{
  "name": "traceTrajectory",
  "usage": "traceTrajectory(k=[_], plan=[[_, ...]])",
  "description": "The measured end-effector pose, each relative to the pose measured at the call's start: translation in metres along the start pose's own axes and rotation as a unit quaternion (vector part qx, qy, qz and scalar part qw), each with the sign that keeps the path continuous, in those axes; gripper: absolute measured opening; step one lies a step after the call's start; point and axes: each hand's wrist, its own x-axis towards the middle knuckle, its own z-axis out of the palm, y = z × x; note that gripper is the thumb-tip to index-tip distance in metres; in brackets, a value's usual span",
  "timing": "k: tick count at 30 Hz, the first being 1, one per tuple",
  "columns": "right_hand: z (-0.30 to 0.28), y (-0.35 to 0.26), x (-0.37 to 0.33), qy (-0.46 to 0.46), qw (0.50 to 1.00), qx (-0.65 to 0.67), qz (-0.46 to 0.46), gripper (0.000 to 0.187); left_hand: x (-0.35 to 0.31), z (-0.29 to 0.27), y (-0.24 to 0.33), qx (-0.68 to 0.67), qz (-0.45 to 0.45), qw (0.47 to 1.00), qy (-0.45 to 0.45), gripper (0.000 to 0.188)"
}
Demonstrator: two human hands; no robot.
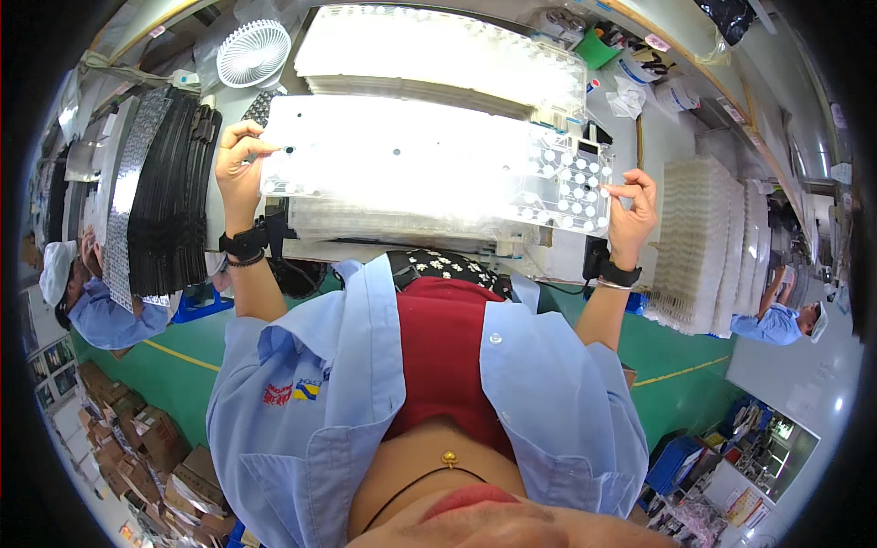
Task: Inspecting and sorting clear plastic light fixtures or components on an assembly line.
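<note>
A long, thin clear plastic sheet with round white dots point(562, 178), resembling a keyboard membrane, is held up level in front of me. My left hand point(241, 169) pinches its left edge between thumb and fingers. At the opposite end, my right hand point(632, 212) pinches the right edge. Strong light washes out the sheet's middle, hiding detail there. Partly covered by it, a stack of similar flat sheets point(393, 225) lies on the lit worktable. Behind stands another brightly lit stack of sheets point(438, 55).
Black flat pieces point(174, 196) stand in a row at left, near a white fan point(254, 53). Tall white stacked trays point(692, 239) stand at right. A green container point(598, 48) is at the back. Co-workers sit at far left point(114, 312) and far right point(775, 320).
</note>
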Motion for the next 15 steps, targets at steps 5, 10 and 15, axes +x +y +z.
traceTrajectory(k=[5, 10, 15], plan=[[0.002, -0.004, 0.001, -0.014, 1.000, -0.004, -0.010, 0.020, -0.005, -0.005, -0.005, 0.001, -0.020, 1.000, -0.010, 0.015], [0.008, -0.011, 0.003, -0.027, 1.000, 0.002, -0.015, 0.020, -0.007, -0.006, -0.011, 0.001, -0.010, 1.000, 0.004, 0.015], [0.013, -0.030, 0.005, -0.051, 0.995, -0.044, -0.068, 0.019, -0.017, -0.014, -0.032, 0.021, -0.039, 0.999, -0.014, 0.013]])
